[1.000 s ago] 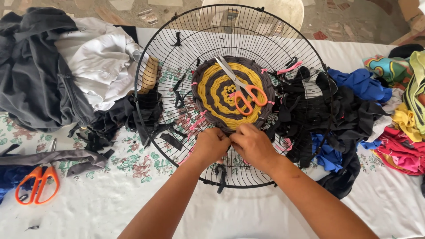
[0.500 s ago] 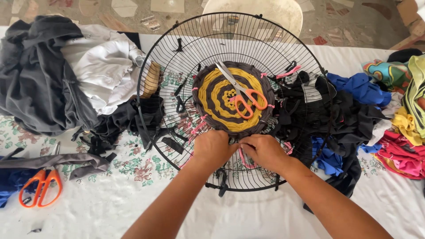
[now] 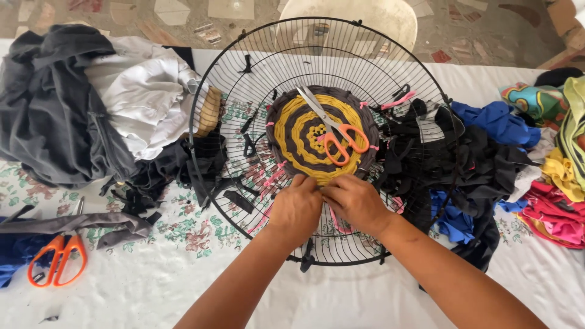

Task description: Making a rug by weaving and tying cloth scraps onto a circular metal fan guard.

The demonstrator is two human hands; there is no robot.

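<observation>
We see a round black wire fan guard [image 3: 244,91] lying flat on the table [image 3: 152,286], which is covered with a white cloth printed with flowers. Woven into the guard's thin radial wires is a soft disc of fabric strips, the woven round [image 3: 298,137], spiralling in mustard yellow and dark purple-grey, with pink ties knotted at its edge. A pair of orange-handled scissors [image 3: 332,134] rests on top of it, steel blades pointing up and left.

Our left hand [image 3: 295,210] and right hand [image 3: 353,201] sit side by side at the near edge of the round, fingers curled down and pinching strips there; we cannot tell exactly which strip each one grips.

A heap of matte grey and white cloth [image 3: 79,103] lies to the left, black scraps [image 3: 426,158] spill over the guard's right side, and bright blue, yellow and pink rags [image 3: 548,183] pile up further right. A second pair of orange scissors [image 3: 58,259] lies at the lower left.

Compared with a second ago, the hands have drawn slightly apart and shifted little; the scissors on the round have not moved.
</observation>
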